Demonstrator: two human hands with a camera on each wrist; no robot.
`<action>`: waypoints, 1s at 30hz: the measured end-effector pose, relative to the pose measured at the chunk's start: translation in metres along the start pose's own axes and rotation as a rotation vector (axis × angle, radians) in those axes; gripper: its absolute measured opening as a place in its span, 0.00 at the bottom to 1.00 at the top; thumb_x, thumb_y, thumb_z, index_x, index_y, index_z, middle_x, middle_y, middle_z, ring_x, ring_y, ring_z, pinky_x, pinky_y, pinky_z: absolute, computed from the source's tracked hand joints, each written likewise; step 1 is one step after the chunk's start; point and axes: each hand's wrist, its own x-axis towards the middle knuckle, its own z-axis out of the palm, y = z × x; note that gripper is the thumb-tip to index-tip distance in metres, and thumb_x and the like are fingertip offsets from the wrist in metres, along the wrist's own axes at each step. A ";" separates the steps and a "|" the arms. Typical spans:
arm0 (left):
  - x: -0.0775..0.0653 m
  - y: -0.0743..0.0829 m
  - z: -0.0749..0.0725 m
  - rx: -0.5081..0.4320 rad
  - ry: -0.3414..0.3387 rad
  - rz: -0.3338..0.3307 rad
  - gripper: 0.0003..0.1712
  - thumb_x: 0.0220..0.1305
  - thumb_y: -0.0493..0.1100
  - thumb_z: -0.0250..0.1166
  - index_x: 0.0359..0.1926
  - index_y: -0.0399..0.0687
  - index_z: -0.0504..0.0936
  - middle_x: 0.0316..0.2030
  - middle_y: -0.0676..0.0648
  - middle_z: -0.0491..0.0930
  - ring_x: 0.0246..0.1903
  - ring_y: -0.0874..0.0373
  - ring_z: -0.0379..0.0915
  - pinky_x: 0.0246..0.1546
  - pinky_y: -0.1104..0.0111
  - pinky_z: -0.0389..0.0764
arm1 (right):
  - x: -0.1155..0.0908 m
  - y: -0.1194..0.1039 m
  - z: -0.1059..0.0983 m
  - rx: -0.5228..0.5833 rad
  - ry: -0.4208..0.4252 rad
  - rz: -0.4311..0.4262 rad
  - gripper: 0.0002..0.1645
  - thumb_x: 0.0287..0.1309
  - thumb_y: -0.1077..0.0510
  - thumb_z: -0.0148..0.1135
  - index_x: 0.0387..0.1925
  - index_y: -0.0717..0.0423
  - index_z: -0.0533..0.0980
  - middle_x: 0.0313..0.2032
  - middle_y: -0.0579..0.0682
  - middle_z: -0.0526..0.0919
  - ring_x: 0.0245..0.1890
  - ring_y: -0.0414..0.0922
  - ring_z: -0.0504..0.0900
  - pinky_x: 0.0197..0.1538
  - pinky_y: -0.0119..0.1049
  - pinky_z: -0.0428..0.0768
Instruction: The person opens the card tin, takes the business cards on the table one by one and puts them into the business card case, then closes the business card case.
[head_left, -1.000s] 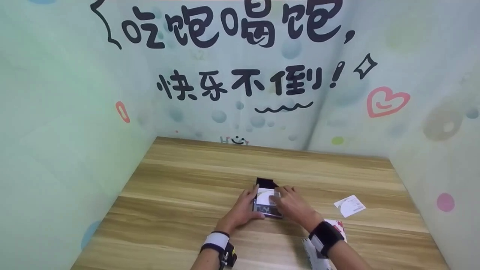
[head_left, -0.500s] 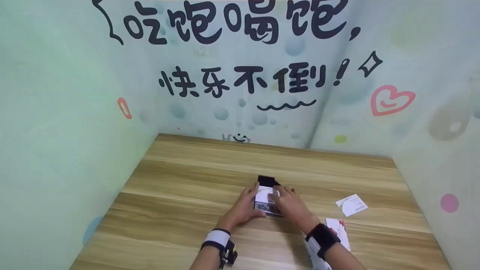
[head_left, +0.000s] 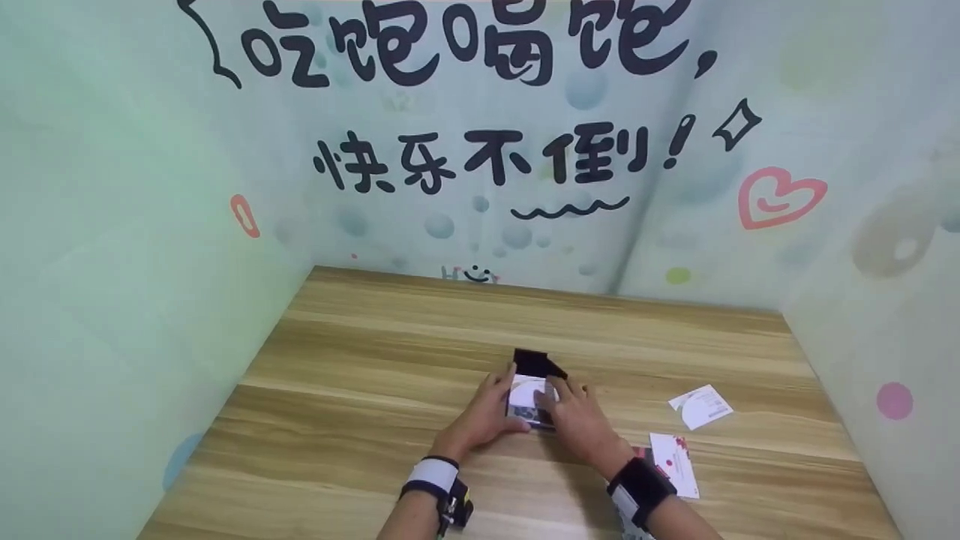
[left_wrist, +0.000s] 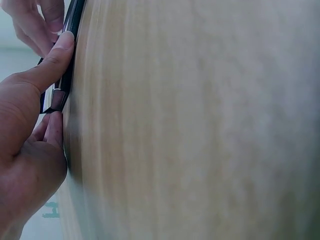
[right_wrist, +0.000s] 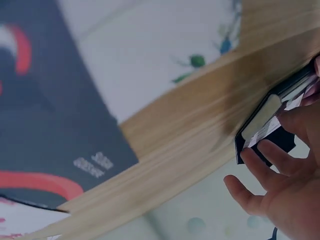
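Observation:
A small black card case [head_left: 531,362] with a raised flap lies on the table in front of me, also in the right wrist view as a dark-edged case [right_wrist: 260,117]. My left hand [head_left: 487,412] grips its left side, the thumb along the near edge; the left wrist view shows that hand [left_wrist: 35,115] holding the case's end. A white card [head_left: 525,390] lies at the case's opening. My right hand [head_left: 581,420] pinches this card at its right side, thumb and fingertips on it in the right wrist view. The fingers partly hide the card.
A white business card [head_left: 701,407] lies to the right. Nearer me, a white card with red flowers [head_left: 675,465] rests by the right wrist, partly over other printed items. A dark card with red marks [right_wrist: 55,110] fills the right wrist view's left side.
My right hand and wrist have shifted slightly left and toward me, uncovering more of the flowered card and the case's flap. The left hand keeps its grip.

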 end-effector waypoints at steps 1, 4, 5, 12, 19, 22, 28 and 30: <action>0.000 0.000 0.000 0.000 0.000 -0.004 0.63 0.40 0.54 0.73 0.71 0.47 0.43 0.64 0.33 0.54 0.64 0.42 0.55 0.66 0.56 0.58 | -0.001 -0.001 0.000 -0.001 -0.006 0.003 0.26 0.44 0.67 0.61 0.50 0.52 0.75 0.51 0.60 0.75 0.48 0.57 0.75 0.45 0.55 0.74; 0.000 0.000 0.001 0.008 0.004 -0.003 0.63 0.41 0.54 0.73 0.71 0.48 0.43 0.64 0.33 0.55 0.63 0.42 0.56 0.66 0.56 0.59 | -0.004 -0.004 0.001 0.011 -0.013 0.011 0.28 0.40 0.67 0.61 0.49 0.50 0.75 0.50 0.59 0.75 0.46 0.57 0.76 0.43 0.55 0.74; 0.000 0.000 0.001 0.008 0.002 -0.005 0.63 0.41 0.54 0.73 0.71 0.48 0.43 0.64 0.33 0.55 0.63 0.42 0.56 0.66 0.57 0.58 | -0.005 -0.005 0.001 0.018 -0.012 0.014 0.29 0.40 0.67 0.61 0.49 0.50 0.76 0.50 0.59 0.76 0.45 0.57 0.76 0.43 0.55 0.74; -0.001 -0.001 0.001 0.004 0.012 0.001 0.62 0.41 0.53 0.73 0.71 0.46 0.44 0.59 0.36 0.60 0.60 0.45 0.58 0.65 0.57 0.60 | -0.012 -0.007 0.004 0.078 0.030 0.024 0.31 0.37 0.68 0.60 0.50 0.47 0.77 0.47 0.56 0.77 0.44 0.55 0.77 0.42 0.53 0.74; -0.003 -0.002 0.003 -0.009 0.014 -0.001 0.61 0.42 0.51 0.73 0.71 0.44 0.44 0.56 0.38 0.62 0.58 0.47 0.59 0.64 0.57 0.61 | -0.015 -0.012 0.003 0.103 0.040 0.047 0.26 0.43 0.68 0.57 0.48 0.48 0.78 0.43 0.52 0.78 0.44 0.50 0.76 0.42 0.49 0.71; -0.004 -0.003 0.004 -0.021 0.014 -0.004 0.61 0.43 0.51 0.72 0.71 0.44 0.44 0.59 0.38 0.60 0.60 0.46 0.58 0.65 0.56 0.60 | -0.016 -0.015 0.002 0.107 0.016 0.058 0.29 0.41 0.69 0.58 0.49 0.48 0.77 0.44 0.52 0.78 0.44 0.50 0.76 0.43 0.49 0.70; -0.002 -0.001 0.001 -0.025 0.007 -0.001 0.61 0.43 0.52 0.72 0.71 0.46 0.43 0.62 0.36 0.57 0.63 0.44 0.54 0.66 0.55 0.57 | -0.018 -0.018 -0.004 0.110 -0.030 0.093 0.34 0.38 0.69 0.60 0.53 0.51 0.74 0.46 0.53 0.77 0.46 0.51 0.76 0.47 0.53 0.72; -0.001 0.000 0.001 -0.025 0.007 -0.002 0.61 0.43 0.52 0.72 0.71 0.47 0.43 0.62 0.36 0.56 0.63 0.44 0.54 0.66 0.55 0.58 | -0.019 -0.019 -0.007 0.131 -0.049 0.107 0.35 0.38 0.70 0.60 0.55 0.52 0.73 0.48 0.54 0.76 0.48 0.53 0.76 0.49 0.55 0.72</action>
